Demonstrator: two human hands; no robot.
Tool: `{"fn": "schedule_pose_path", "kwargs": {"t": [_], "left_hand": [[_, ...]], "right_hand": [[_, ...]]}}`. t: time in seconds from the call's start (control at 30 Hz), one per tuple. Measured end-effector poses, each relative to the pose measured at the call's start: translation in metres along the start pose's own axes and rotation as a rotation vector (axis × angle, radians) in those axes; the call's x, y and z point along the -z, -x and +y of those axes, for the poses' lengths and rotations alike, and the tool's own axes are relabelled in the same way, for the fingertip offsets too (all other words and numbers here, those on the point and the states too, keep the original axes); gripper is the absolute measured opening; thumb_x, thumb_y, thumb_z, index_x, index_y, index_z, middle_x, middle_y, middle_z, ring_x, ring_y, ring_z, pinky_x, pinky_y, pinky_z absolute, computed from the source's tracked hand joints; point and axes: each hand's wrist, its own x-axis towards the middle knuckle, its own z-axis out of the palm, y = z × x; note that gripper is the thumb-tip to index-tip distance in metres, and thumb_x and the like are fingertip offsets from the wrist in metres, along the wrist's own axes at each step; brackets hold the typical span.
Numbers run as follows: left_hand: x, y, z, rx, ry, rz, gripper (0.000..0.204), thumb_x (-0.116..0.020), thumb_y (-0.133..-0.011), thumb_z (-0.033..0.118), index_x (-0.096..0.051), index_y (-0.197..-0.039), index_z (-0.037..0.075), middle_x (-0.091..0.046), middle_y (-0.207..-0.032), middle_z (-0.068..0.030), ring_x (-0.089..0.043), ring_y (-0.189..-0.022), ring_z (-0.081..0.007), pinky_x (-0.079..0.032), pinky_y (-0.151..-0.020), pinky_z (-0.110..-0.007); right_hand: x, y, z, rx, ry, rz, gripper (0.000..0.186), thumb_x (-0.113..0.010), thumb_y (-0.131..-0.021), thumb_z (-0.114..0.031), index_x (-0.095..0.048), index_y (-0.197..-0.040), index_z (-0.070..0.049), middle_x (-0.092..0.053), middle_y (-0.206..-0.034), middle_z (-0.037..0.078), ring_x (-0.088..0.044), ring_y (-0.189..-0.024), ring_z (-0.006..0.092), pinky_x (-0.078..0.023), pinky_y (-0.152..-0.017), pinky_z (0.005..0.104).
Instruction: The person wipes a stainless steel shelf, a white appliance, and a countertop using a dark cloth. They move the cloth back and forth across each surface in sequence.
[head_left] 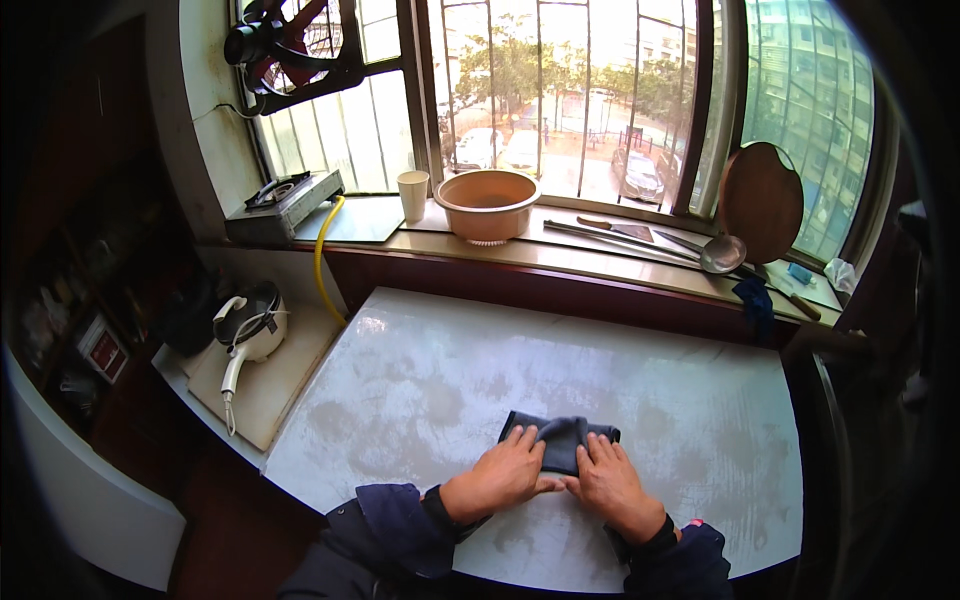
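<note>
A dark grey cloth [564, 440], folded into a small pad with a raised crease in its middle, lies on the light grey tabletop [420, 350]. My left hand [500, 472] holds the pad's left part, its fingers pressed on top. On the right part, my right hand [612, 485] grips in the same way. Both thumbs point inward along the cloth's near edge, their tips close together. The palms hide the near corners of the cloth. Dull, damp-looking patches mark the table around it.
A white electric pot [262, 330] with a cord stands on a board [290, 375] at left. Along the windowsill are a gas stove [290, 205] with a yellow hose [320, 260], a paper cup [413, 195], a basin [487, 205], a knife [615, 230], a ladle [722, 254] and a round board [762, 203].
</note>
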Motion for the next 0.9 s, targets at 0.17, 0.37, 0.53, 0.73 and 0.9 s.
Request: {"fn": "schedule_pose_path", "kwargs": {"t": [0.17, 0.37, 0.53, 0.73, 0.9], "left_hand": [[0.002, 0.0, 0.004, 0.045, 0.097, 0.025, 0.084, -0.065, -0.097, 0.062, -0.056, -0.136, -0.012, -0.048, -0.15, -0.0357, -0.045, -0.142, -0.0516, -0.048, -0.113, -0.052], [0.004, -0.002, 0.005, 0.02, 0.038, 0.006, 0.077, -0.071, -0.094, 0.058, -0.063, -0.126, -0.011, -0.058, -0.134, -0.0266, -0.054, -0.131, -0.0425, -0.054, -0.104, -0.05], [0.007, 0.0, 0.006, 0.038, 0.101, 0.065, 0.075, -0.067, -0.097, 0.058, -0.061, -0.128, -0.011, -0.054, -0.145, -0.0311, -0.053, -0.134, -0.0438, -0.057, -0.101, -0.048], [0.009, 0.001, 0.005, 0.065, 0.059, -0.048, 0.071, -0.069, -0.096, 0.057, -0.063, -0.124, -0.009, -0.056, -0.142, -0.0281, -0.055, -0.13, -0.0422, -0.056, -0.1, -0.049], [0.006, 0.004, 0.003, 0.038, 0.048, 0.141, 0.073, -0.07, -0.094, 0.06, -0.065, -0.126, -0.006, -0.057, -0.136, -0.032, -0.055, -0.127, -0.046, -0.053, -0.103, -0.051]], "right_hand": [[0.005, 0.0, 0.002, -0.025, -0.103, 0.044, 0.064, -0.07, -0.096, -0.045, -0.065, -0.132, 0.007, -0.059, -0.146, 0.029, -0.054, -0.138, 0.0412, -0.042, -0.115, 0.048], [0.007, -0.002, 0.005, -0.009, -0.112, 0.03, 0.061, -0.069, -0.097, -0.044, -0.066, -0.128, 0.008, -0.06, -0.142, 0.031, -0.057, -0.134, 0.0433, -0.045, -0.111, 0.0492], [0.013, 0.002, 0.006, 0.004, -0.174, 0.05, 0.059, -0.071, -0.097, -0.042, -0.065, -0.129, 0.007, -0.06, -0.138, 0.035, -0.059, -0.128, 0.0464, -0.048, -0.109, 0.0501], [0.019, 0.002, 0.008, -0.007, -0.196, 0.0, 0.059, -0.073, -0.095, -0.042, -0.064, -0.136, 0.0, -0.056, -0.14, 0.039, -0.057, -0.129, 0.0512, -0.047, -0.111, 0.0515], [0.017, 0.005, 0.008, -0.057, -0.158, 0.049, 0.061, -0.072, -0.095, -0.046, -0.064, -0.141, -0.007, -0.054, -0.139, 0.044, -0.055, -0.129, 0.0549, -0.047, -0.111, 0.053]]}}
